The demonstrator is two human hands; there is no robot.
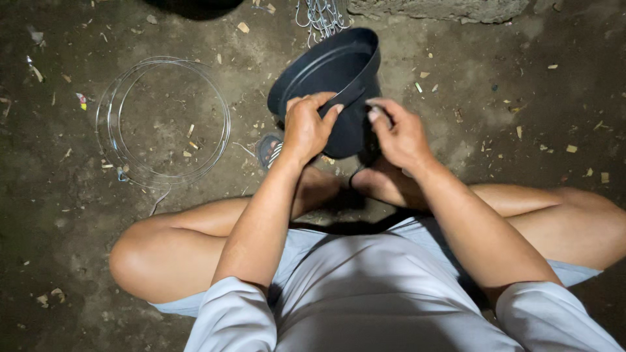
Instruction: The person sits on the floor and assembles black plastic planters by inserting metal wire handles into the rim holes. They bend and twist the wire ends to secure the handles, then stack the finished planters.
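Setting: a person sits cross-legged on a dirt floor (535,98) strewn with wood chips; the knees spread toward the lower left and right of the frame.
Pot: a black plastic pot (336,78) sits in the upper middle of the frame, tilted on its side with the open mouth turned up and to the left, held just above the crossed feet.
Left hand: the left hand (305,129) clasps the near rim of the pot, fingers curled over the edge and thumb pressed on the outer wall.
Right hand: the right hand (399,133) rests on the pot's right side, fingertips pinched together at the wall; whether something thin lies between them cannot be told.
Wire coil: a coil of thin pale wire (163,120) lies flat on the floor in the upper left of the frame, well apart from both hands.
Hooks: a bunch of metal wire hooks (321,16) lies at the top middle, just beyond the pot.
Sandal: part of a sandal (268,148) shows just left of the left wrist.
Risk, grip: the pot rests on nothing but the two hands, so a loosened left hold would likely let it roll off toward the hooks.
Risk, wall: the plastic looks thin; hard pressure from the pinched fingertips could dent or crack it.
Risk, light: the scene is dim, so small work at the wall may easily go astray.
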